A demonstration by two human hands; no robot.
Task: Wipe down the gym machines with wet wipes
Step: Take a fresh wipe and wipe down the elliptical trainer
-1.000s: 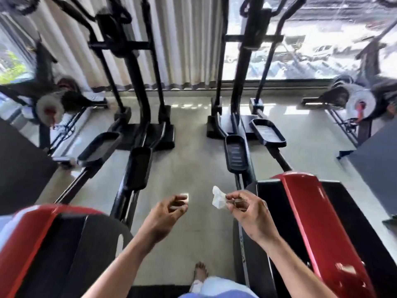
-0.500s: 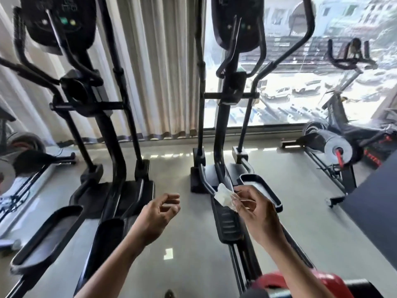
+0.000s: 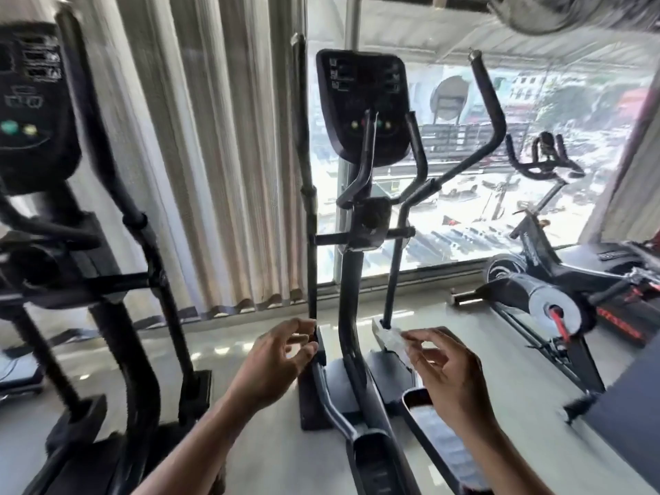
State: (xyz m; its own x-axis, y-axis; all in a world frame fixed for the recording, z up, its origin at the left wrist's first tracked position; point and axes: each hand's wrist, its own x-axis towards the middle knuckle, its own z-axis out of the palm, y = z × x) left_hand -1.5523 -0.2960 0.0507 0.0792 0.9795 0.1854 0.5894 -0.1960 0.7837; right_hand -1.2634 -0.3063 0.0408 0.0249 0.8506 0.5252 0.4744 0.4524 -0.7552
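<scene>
Between the thumb and fingertips of the right hand (image 3: 453,376), the grip pinches a small crumpled wet wipe (image 3: 391,339), held up in the air, while the left hand (image 3: 275,362) hangs loosely curled and empty. Straight ahead stands an elliptical machine (image 3: 351,305) with its console (image 3: 364,105); the wipe touches no machine, so as far as the view shows, the wiping is not yet begun here.

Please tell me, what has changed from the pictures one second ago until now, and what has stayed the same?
The view has tilted up from the floor and pedals to the console of the right elliptical machine. Both hands rose with it. Nothing was taken or let go: the right hand still pinches the wet wipe, and the left hand stays loosely curled and holds nothing.
</scene>
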